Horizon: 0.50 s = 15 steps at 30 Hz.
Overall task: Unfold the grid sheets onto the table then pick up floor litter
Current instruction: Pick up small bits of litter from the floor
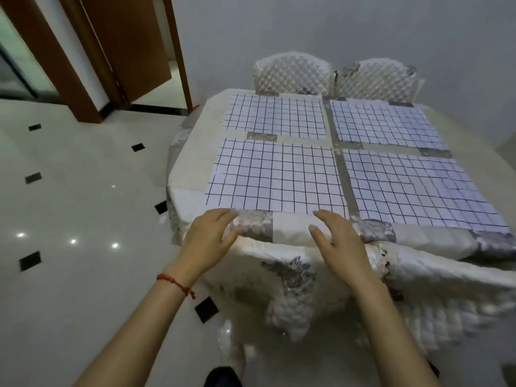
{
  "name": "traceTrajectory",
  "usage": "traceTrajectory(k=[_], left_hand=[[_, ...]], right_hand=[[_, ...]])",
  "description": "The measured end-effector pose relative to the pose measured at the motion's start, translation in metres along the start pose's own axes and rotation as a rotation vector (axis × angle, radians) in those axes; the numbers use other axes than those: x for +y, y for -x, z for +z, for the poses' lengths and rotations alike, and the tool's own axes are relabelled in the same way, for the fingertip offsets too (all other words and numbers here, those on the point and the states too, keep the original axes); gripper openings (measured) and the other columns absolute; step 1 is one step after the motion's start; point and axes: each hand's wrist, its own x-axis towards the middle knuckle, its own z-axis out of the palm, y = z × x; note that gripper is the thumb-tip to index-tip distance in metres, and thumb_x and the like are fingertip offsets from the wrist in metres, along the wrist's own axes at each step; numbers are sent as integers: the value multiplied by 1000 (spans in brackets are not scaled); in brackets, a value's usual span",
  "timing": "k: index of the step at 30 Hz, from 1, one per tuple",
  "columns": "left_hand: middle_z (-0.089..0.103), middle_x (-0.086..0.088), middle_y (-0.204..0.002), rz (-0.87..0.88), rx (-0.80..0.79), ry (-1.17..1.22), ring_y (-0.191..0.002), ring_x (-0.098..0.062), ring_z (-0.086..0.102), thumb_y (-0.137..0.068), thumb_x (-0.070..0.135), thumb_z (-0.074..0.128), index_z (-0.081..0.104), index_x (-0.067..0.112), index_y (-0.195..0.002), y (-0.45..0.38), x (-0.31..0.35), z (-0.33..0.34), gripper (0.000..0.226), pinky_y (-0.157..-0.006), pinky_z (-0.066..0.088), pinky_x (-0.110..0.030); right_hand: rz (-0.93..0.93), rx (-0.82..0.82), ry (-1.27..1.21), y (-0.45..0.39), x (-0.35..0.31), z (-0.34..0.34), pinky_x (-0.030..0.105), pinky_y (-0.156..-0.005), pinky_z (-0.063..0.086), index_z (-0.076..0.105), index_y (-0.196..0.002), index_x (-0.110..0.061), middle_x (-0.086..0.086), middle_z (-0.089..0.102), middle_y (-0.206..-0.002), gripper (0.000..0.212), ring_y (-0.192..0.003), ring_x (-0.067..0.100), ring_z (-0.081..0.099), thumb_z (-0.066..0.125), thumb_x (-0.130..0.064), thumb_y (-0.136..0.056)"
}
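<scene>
Four grid sheets lie flat and unfolded on the surface (293,230), two by two: near left sheet (275,178), near right sheet (418,188), far left sheet (276,115) and far right sheet (385,124), each a little wider than deep, with its long axis running left to right along the near edge. The left hand (208,241) and the right hand (339,241) hover with relaxed, nearly straight fingers at the near edge of the near left sheet, each grip open and holding nothing. The surface wears a quilted cream and grey cloth, two quilted chairs (293,72) stand behind it against a grey wall, and the glossy white floor (69,191) with small black tile insets leads to a brown door (122,43) at the left.
</scene>
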Motion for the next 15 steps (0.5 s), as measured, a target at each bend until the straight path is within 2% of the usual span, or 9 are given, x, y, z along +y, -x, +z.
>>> traceTrajectory(k=[3,8,10,13,15], left_hand=[[58,-11,-126,-65,32,15,-118,-27,52,-81,50,29,59,12,-119,47,-6,-9,61,-97,42,-39],[61,-8,-120,-117,9,49,-112,-24,54,-83,49,31,60,11,-116,128,-33,1,58,-92,44,-33],[61,-8,-119,-146,-54,63,-112,-24,55,-84,49,33,60,11,-117,160,-50,15,57,-91,44,-32],[59,-9,-122,-236,-202,113,-114,-23,52,-91,34,47,57,11,-119,206,-76,37,39,-91,42,-31],[55,-7,-128,-285,-321,135,-118,-21,49,-92,30,48,53,12,-125,237,-97,52,38,-94,39,-28]], right_hand=[[5,-25,14,44,-9,6,33,-109,28,45,-133,-21,-2,44,-142,41,-133,14,35,45,-34,-94],[29,12,17,117,-11,37,34,-106,33,54,-125,-13,6,55,-131,45,-126,23,46,46,-37,-88],[74,1,17,145,-9,57,33,-105,34,54,-125,-12,6,55,-132,41,-126,23,46,50,-33,-89],[191,-102,15,189,-4,93,34,-104,35,50,-129,-13,5,52,-135,39,-126,22,45,51,-26,-92],[282,-161,-13,220,-3,120,33,-102,36,50,-129,-13,7,52,-135,40,-126,25,46,50,-27,-92]])
